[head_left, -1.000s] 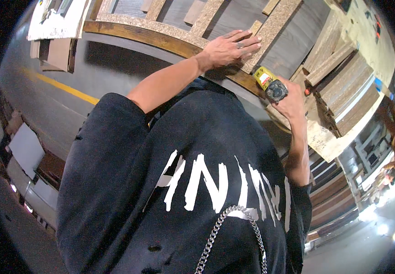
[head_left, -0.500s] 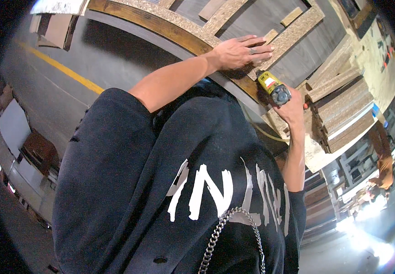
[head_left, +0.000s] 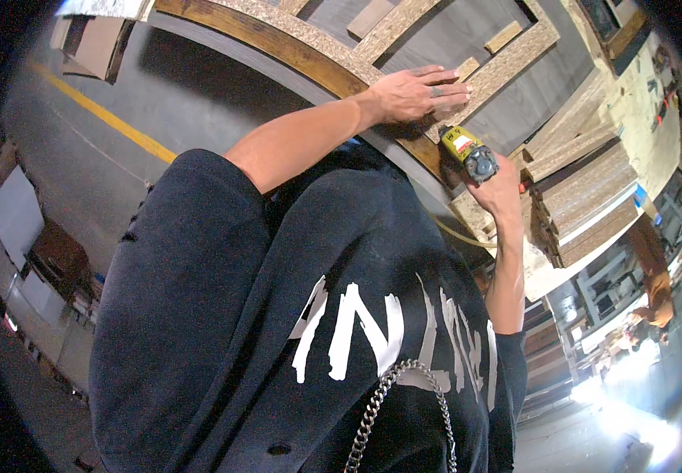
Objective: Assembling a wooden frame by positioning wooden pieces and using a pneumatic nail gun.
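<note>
Chipboard frame [head_left: 506, 67]: flat on the grey floor [head_left: 199, 102], filling the upper part of the view, near long rail toward the body. Built of speckled pressed-wood strips: a long curved-looking rail (bent by the lens) with a darker brown edge, several cross slats running off from it, grey floor showing through the gaps between them. Looks largely assembled, judging by how many slats already sit in place across the rail; whether every joint is fastened cannot be told. Small loose-looking blocks [head_left: 514, 35] lie inside the openings near the far edge, possibly pieces not yet fixed.

Left hand [head_left: 419, 93] spread flat, fingers wide and pressed down on the frame where a slat meets the near rail, holding it steady. Right hand [head_left: 502, 185] wrapped tight around the grip of a yellow power tool [head_left: 467, 150], nose aimed at the near rail's edge just beside the left hand. Contact between tool tip and wood hidden by the tool body. Likely one fastening in hand at this joint, with the joints further along the rail left to judge.

Stacked chipboard boards [head_left: 585, 197] at the right, just beyond the frame's corner. Yellow floor line [head_left: 104, 118] at the left, well apart from the frame.
</note>
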Motion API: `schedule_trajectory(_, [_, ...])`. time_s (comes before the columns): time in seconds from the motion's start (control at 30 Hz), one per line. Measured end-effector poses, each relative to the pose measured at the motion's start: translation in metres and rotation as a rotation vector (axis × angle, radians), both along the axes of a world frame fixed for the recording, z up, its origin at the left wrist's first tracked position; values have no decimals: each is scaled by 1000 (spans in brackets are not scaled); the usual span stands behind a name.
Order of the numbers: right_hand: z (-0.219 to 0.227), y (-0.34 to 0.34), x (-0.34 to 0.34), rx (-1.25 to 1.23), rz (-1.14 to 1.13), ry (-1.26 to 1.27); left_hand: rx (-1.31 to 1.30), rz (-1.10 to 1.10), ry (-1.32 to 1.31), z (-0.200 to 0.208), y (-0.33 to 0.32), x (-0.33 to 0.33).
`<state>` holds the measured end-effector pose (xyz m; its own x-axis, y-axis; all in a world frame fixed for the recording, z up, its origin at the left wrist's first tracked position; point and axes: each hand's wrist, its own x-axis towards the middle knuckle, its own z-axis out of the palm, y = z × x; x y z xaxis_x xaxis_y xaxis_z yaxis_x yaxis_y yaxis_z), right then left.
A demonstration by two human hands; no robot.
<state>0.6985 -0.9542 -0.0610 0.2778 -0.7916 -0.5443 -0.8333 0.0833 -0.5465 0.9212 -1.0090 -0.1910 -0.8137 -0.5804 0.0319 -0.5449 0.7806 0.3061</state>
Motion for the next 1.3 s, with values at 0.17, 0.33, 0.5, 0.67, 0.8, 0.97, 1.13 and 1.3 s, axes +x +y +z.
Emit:
schedule_trajectory(0.17, [9,-2,-1,8,7,-1,48,39,83,5,0,0])
schedule_trajectory(0.33, [8,-6,-3,48,-24,-41,-23,43,22,8,0,-1])
schedule_trajectory(0.5, [6,-9,4,104,-60,-91,-25,40,12,14,0,2])
schedule_trajectory(0.67, [8,-8,12,61,19,-17,-6,60,42,13,1,1])
schedule_trajectory(0.8, [3,-5,8,60,-9,-75,17,57,50,13,0,1])
schedule_trajectory(0.97, [7,-8,12,112,-32,-16,49,78,69,13,0,-1])
schedule_trajectory(1.13, [11,-10,17,76,-23,7,14,55,38,14,-1,1])
schedule_trajectory(1.3, [14,-13,23,56,7,70,7,59,42,9,1,-1])
